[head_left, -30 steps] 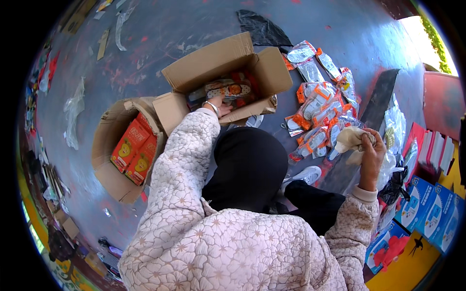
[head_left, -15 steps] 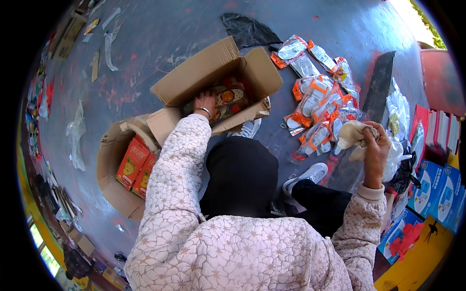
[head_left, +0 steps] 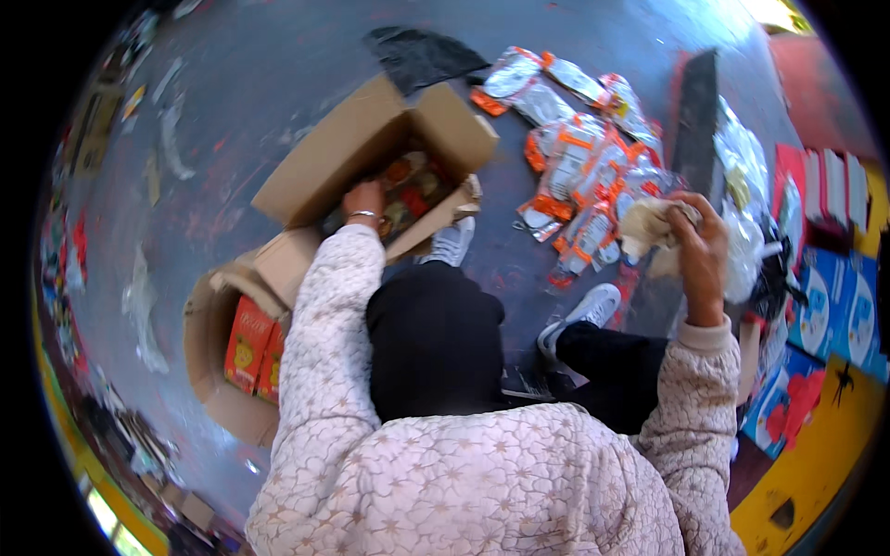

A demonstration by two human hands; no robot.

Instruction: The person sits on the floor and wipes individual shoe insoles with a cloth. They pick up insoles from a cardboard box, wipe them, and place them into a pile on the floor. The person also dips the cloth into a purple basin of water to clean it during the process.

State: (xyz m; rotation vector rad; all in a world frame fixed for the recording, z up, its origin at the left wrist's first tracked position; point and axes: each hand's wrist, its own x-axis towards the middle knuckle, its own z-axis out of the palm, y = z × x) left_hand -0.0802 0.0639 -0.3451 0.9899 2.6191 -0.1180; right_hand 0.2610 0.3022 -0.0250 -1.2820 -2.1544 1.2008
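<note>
Left hand (head_left: 364, 199) (grip unclear) reaches into the carton (head_left: 329, 153), likely needing a firm hold next. Right hand (head_left: 702, 243) pinches crumpled cream material (head_left: 644, 228).

Before me a blue-grey floor (head_left: 269, 65) is showing reddish stains. Daylight is coming through a bright opening (head_left: 768, 10) near a faded red surface (head_left: 818, 88), and a window (head_left: 104, 514) is glowing by a yellow band (head_left: 82, 456) on the left.
</note>
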